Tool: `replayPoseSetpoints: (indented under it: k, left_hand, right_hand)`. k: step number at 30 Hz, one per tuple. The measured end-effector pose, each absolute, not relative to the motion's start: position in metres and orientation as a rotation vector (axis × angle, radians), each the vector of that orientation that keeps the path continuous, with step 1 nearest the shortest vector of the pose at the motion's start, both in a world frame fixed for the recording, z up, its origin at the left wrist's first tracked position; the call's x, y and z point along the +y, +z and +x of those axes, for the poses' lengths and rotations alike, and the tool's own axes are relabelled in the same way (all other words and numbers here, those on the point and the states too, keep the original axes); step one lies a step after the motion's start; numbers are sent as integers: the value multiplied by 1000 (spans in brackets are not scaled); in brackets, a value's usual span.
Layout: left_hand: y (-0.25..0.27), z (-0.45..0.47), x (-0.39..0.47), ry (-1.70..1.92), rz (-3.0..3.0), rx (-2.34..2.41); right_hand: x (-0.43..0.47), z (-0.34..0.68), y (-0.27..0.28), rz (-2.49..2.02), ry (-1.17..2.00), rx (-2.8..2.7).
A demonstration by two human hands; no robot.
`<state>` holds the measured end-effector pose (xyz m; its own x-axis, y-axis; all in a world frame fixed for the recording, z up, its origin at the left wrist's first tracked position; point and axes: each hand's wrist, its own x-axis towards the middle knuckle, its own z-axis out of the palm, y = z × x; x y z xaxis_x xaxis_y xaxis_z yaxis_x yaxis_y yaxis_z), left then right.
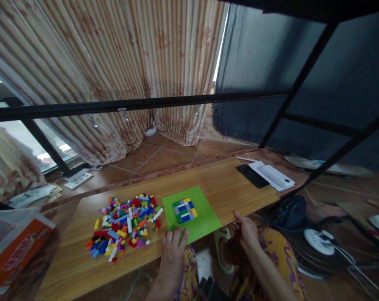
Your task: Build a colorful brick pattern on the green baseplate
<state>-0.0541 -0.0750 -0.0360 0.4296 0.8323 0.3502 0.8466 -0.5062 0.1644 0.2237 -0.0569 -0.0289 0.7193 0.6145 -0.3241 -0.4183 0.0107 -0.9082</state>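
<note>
Fingers of the left hand (173, 247), half open, rest at the near edge of a flat green studded plastic baseplate (205, 214); grip indeterminate. Right hand (247, 231) loosely curled beside the edge of a brown wooden tabletop (224, 184), contents unclear. On it, the baseplate, probably light and stiff, best held by its rim.

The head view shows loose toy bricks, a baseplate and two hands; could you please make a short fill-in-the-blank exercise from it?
1. The baseplate beneath the small brick build is ____ in colour.
2. In the picture, the loose bricks lie to the ____ of the baseplate.
3. The right hand is ____ from the loose bricks than the left hand is.

Missing words: green; left; farther.
</note>
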Motion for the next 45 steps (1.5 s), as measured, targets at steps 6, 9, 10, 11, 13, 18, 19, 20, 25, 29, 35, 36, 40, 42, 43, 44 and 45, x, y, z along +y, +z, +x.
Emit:
replayPoseSetpoints:
  k: [6, 9, 10, 11, 13, 18, 19, 20, 25, 29, 35, 36, 40, 42, 43, 44, 45]
  left_hand:
    - [-15, -55, -83, -470, -2728, -1621]
    - [-7, -54, -85, -470, -2754, -1641]
    - [-6, -53, -85, -473, -2752, -1651]
    - [-5, -53, -86, -476, -2747, -1661]
    - [-5, -52, -87, -487, -2735, -1679]
    - [0, -51, -88, -582, -2775, -1708]
    - [2, -51, -88, -623, -2788, -1720]
    - [5, -51, -88, -667, -2803, -1733]
    - [15, -55, -83, -844, -2891, -1759]
    - [19, -58, -77, -846, -2944, -1734]
    - [29, -55, -65, -869, -2950, -1705]
    - [29, -54, -62, -895, -2939, -1704]
    - [24, -52, -57, -945, -2862, -1715]
    - [20, -51, -57, -933, -2824, -1724]
    - [18, -51, -58, -928, -2814, -1724]
    - [17, -50, -59, -928, -2811, -1718]
    - [16, -50, -59, -936, -2812, -1711]
  right_hand:
    - [-62, 227, -35, -1332, 852, -159]
    - [-63, 228, -33, -1323, 853, -201]
    - [-64, 228, -32, -1323, 852, -217]
    - [-64, 228, -30, -1326, 851, -228]
    - [-67, 227, -27, -1356, 867, -236]
    - [-86, 216, -20, -1442, 1108, -195]
    - [-92, 212, -18, -1451, 1177, -215]
    - [-98, 208, -15, -1469, 1240, -264]
    - [-107, 184, 8, -1638, 1099, -796]
    - [-89, 172, 27, -1643, 627, -1326]
    - [-40, 161, 21, -1582, 339, -1735]
    - [-31, 159, 19, -1573, 321, -1778]
    - [-2, 149, 12, -1566, 225, -1880]
    - [5, 146, 9, -1554, 175, -1911]
    - [7, 144, 7, -1548, 157, -1918]
    - [8, 144, 5, -1545, 147, -1918]
    - [8, 144, 3, -1544, 143, -1915]
